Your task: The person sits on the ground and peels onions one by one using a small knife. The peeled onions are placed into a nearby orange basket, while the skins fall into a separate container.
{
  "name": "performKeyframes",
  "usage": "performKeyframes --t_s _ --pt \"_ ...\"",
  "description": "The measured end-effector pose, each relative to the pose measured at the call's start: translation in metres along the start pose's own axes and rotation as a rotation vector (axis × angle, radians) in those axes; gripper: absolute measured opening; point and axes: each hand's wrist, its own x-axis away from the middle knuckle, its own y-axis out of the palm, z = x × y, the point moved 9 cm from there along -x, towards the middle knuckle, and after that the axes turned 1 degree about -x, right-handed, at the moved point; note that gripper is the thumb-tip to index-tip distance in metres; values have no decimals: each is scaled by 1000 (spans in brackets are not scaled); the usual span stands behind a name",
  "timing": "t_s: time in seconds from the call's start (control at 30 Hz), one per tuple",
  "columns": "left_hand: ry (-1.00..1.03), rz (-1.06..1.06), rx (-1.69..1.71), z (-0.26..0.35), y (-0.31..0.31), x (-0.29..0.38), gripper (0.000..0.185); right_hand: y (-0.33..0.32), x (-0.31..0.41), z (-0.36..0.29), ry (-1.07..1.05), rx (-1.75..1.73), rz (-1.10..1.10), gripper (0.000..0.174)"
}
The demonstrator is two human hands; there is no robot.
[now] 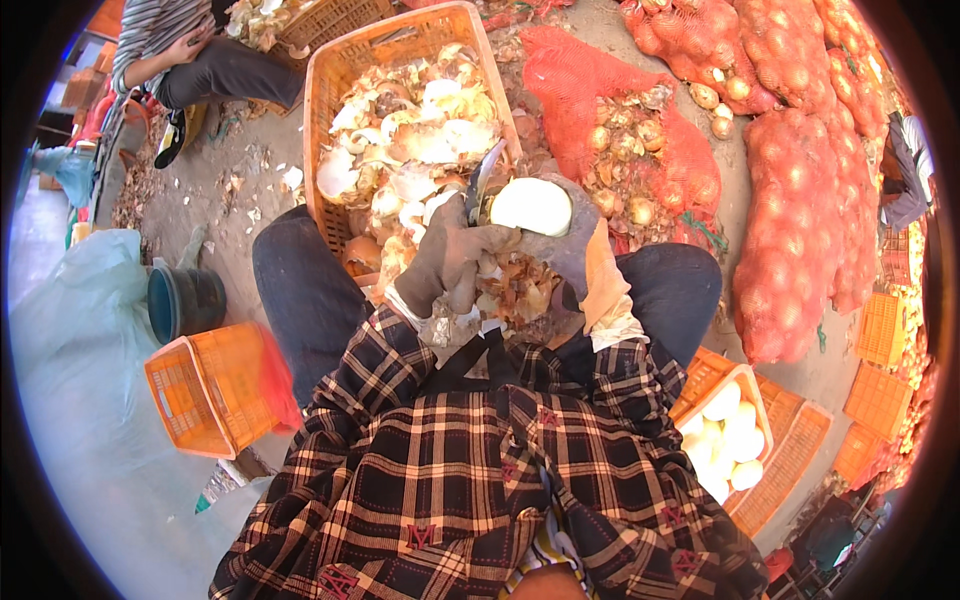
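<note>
My left hand point(450, 259), in a dirty grey-brown glove, grips a small knife point(489, 169) with its blade pointing up and away from me. A peeled white onion point(531, 206) rests in my right hand point(589, 251), whose glove is grey with an orange-tan patch. The knife is just left of the onion; whether the two touch I cannot tell. Below both hands, brown onion skins point(521, 296) lie between my legs. Right ahead stands an orange plastic crate point(313, 127) heaped with onion peelings point(427, 127).
An opened red mesh sack point(559, 97) spills unpeeled onions point(641, 210) ahead right. Full onion sacks point(787, 232) lie beyond. Peeled onions point(724, 435) fill a crate at my right. Left are an orange crate point(214, 390), a dark bucket point(184, 300) and a seated person point(180, 52).
</note>
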Motion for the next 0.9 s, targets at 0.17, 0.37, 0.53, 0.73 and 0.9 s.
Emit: performKeyframes --t_s 0.17,0.37,0.53,0.73,0.9 --pt "33 130 382 -9 -5 6 34 2 9 0 106 -218 57 76" --pt "102 380 -31 -11 -19 6 32 6 14 -22 44 -184 130 69" --pt "8 482 -509 -15 -29 0 33 -7 18 -18 101 -248 261 68" --pt "158 361 -389 14 -24 21 42 -11 14 -4 22 -142 318 63" --pt "250 263 -565 37 -7 27 50 0 6 17 23 265 177 74"
